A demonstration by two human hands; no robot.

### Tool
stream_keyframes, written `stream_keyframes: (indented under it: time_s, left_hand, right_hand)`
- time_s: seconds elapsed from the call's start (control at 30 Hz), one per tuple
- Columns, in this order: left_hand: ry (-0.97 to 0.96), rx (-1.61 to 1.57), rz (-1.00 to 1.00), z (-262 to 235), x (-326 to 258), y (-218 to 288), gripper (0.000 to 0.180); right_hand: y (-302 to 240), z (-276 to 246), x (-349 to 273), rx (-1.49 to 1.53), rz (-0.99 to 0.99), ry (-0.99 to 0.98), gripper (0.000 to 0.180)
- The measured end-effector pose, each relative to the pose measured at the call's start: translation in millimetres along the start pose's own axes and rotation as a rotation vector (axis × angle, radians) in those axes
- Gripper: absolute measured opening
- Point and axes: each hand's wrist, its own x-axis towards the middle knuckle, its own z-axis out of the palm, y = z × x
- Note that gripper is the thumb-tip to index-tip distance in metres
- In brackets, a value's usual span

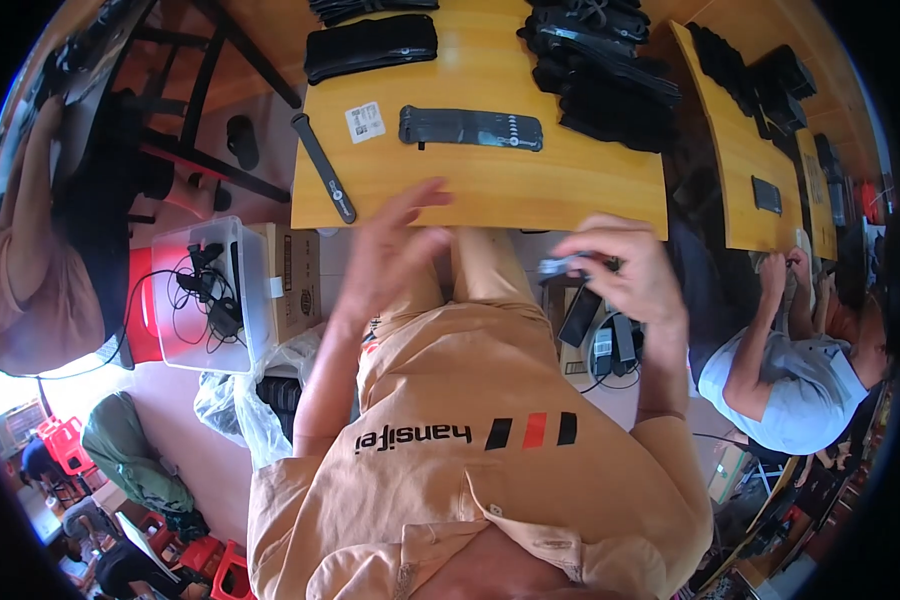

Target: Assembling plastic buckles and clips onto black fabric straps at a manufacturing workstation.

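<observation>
My left hand (398,250) is raised near the front edge of the yellow table (510,195), fingers apart and slightly smeared, holding nothing. Off to the right, my right hand (625,268) is closed around a small dark object with a shiny bluish end (552,267); its kind is mostly hidden by the fingers. A single black strap (323,168) lies slanted at the table's left edge, nearest my left hand. Beyond it sits a white printed label (365,122). Across the table's middle is a flat stack of black straps (460,127).
Black bundles (370,48) lie at the back left, with a pile of black straps (605,85) at the back right. A clear plastic bin (195,330) with cables and a cardboard box (295,280) stand at left. Another person (790,375) works at right.
</observation>
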Motion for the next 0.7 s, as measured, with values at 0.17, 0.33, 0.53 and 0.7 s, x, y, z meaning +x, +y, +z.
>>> stream_keyframes:
  time_s: [0.17, 0.33, 0.53, 0.7]
  left_hand:
    - [-0.423, -0.429, -0.197, 32.0, 9.0, -0.2, 0.027]
    - [-0.507, -0.120, -0.405, -13.4, 22.3, -32.1, 0.020]
    - [-0.353, -0.164, -0.417, -39.4, 36.9, -64.8, 0.016]
    - [-0.054, -0.087, -0.471, -32.8, 54.2, -80.3, 0.014]
  right_hand:
    - [7.7, 28.7, 29.0, 0.257, 0.004, 0.170, 0.022]
    - [66.1, 20.6, 15.1, 0.481, 0.301, 0.332, 0.021]
    - [106.6, 32.3, 21.2, 0.680, 0.486, 0.464, 0.017]
    - [126.0, 42.2, 40.3, 0.735, 0.501, 0.500, 0.012]
